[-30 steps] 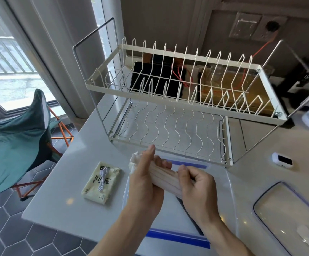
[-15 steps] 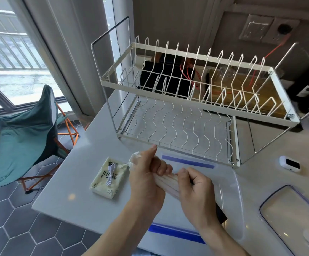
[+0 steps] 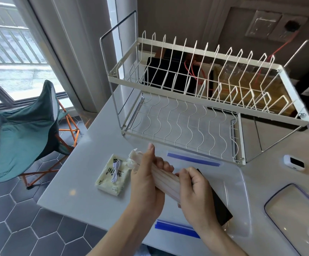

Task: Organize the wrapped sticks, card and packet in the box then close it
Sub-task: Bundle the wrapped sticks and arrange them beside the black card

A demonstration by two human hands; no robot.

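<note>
Dish rack [image 3: 196, 100]: it is filling the upper centre of the frame, standing empty at the back of the white counter [image 3: 94, 145], clear of the work going on in front of it.
Box [image 3: 240, 200]: the clear box with blue strips is sitting open at lower centre, directly under the hands, so the bundle can probably go straight down into it.
Lid [image 3: 296, 218]: it is lying flat at lower right, beside the box, waiting for the closing step.
Card [image 3: 218, 204]: a dark flat piece, likely the card, is showing beneath the right hand; whether it is resting in the box I cannot tell.
Packet [image 3: 113, 174]: it is lying on the counter left of the box, a white cable on top, not yet packed.
Wrapped sticks [image 3: 161, 176]: the bundle is being held above the box, long axis running from upper left to lower right, crumpled wrapper end pointing upper left toward the packet.
Left hand [image 3: 146, 182]: it is curling closed around the upper-left part of the bundle, thumb raised.
Right hand [image 3: 194, 191]: it is closing around the lower-right end, seemingly steadying it.
</note>
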